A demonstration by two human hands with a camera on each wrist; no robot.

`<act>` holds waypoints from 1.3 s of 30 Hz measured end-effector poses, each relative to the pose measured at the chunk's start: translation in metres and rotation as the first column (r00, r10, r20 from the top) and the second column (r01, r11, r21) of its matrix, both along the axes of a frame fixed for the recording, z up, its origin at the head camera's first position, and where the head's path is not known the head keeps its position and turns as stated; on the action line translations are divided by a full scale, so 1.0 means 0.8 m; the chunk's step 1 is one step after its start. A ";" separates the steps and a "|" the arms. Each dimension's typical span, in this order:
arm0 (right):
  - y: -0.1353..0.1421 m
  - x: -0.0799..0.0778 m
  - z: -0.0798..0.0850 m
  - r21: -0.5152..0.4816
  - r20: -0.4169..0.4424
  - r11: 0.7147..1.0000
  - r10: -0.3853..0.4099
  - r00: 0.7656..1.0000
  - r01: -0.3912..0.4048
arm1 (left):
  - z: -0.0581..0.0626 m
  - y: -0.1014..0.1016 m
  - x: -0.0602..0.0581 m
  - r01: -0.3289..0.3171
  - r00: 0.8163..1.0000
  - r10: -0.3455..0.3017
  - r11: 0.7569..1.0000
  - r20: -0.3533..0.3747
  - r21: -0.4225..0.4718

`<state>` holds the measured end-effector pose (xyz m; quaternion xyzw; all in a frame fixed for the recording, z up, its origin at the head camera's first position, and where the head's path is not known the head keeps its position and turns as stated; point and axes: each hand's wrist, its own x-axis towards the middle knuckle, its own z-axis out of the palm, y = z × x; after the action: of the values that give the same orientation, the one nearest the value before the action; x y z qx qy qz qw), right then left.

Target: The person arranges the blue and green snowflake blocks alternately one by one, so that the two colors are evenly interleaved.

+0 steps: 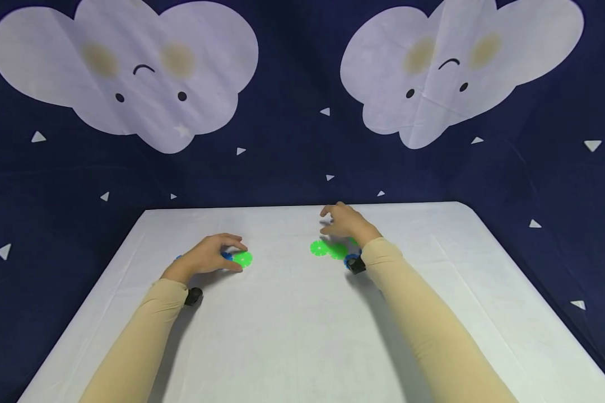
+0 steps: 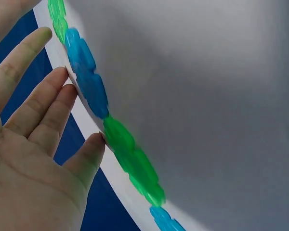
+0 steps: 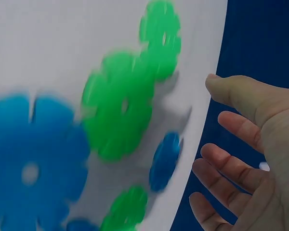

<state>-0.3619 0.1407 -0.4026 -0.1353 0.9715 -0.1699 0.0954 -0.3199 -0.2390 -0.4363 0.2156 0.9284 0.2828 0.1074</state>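
Observation:
Several notched, flower-shaped plastic discs lie on the white table. My left hand point(image 1: 209, 257) is beside a row of them, its thumb and fingers either side of a green disc point(image 1: 243, 258). A blue disc point(image 1: 227, 256) shows between the fingers. In the left wrist view, fingertips come near or touch the blue disc point(image 2: 86, 72) and green disc point(image 2: 135, 161); contact is unclear. My right hand point(image 1: 347, 220) hovers, fingers loosely bent and holding nothing, beyond joined-looking green discs point(image 1: 319, 248). The right wrist view shows a large blue disc point(image 3: 33, 163) close by and a smaller blue disc point(image 3: 164, 161).
The white table point(image 1: 292, 336) ends at a far edge just behind the hands. A dark blue cloth point(image 1: 292, 112) with clouds and triangles hangs behind it. A black wrist camera point(image 1: 194, 296) sits under the left wrist, another black camera point(image 1: 356, 264) under the right.

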 end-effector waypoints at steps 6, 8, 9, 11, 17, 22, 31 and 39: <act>0.028 -0.002 -0.001 0.023 0.000 0.999 -0.024 1.000 0.024 | 0.001 0.005 -0.001 -0.002 1.000 0.002 1.000 0.011 -0.010; 0.035 -0.004 -0.003 -0.015 0.020 1.000 -0.014 1.000 0.015 | 0.001 0.005 -0.002 -0.005 1.000 0.006 1.000 0.015 -0.012; 0.039 -0.005 -0.004 -0.035 0.032 0.999 -0.010 0.999 0.011 | 0.001 0.005 -0.002 -0.007 1.000 0.007 1.000 0.019 -0.013; 0.047 -0.007 -0.006 -0.091 0.061 0.996 -0.002 0.998 0.008 | 0.000 0.004 -0.001 -0.011 1.000 0.011 1.000 0.026 -0.014; 0.065 -0.009 -0.012 -0.192 0.128 0.981 -0.013 0.992 0.038 | -0.003 0.004 0.000 -0.025 0.999 0.024 1.000 0.039 0.002; 0.077 -0.010 -0.021 -0.215 0.148 0.975 -0.025 0.989 0.057 | -0.004 0.005 0.001 -0.024 0.999 0.024 1.000 0.038 0.006; 0.089 -0.011 -0.031 -0.249 0.135 0.966 -0.044 0.990 0.076 | -0.005 0.005 0.001 -0.024 0.999 0.024 1.000 0.034 0.013; 0.088 -0.013 -0.032 -0.261 0.134 0.961 -0.055 0.989 0.089 | -0.004 0.005 0.001 -0.035 0.999 0.034 0.999 0.040 0.015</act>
<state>-0.3720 0.2109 -0.4280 -0.1005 0.9361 -0.3105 0.1309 -0.3189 -0.2350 -0.4391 0.1946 0.9275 0.2960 0.1193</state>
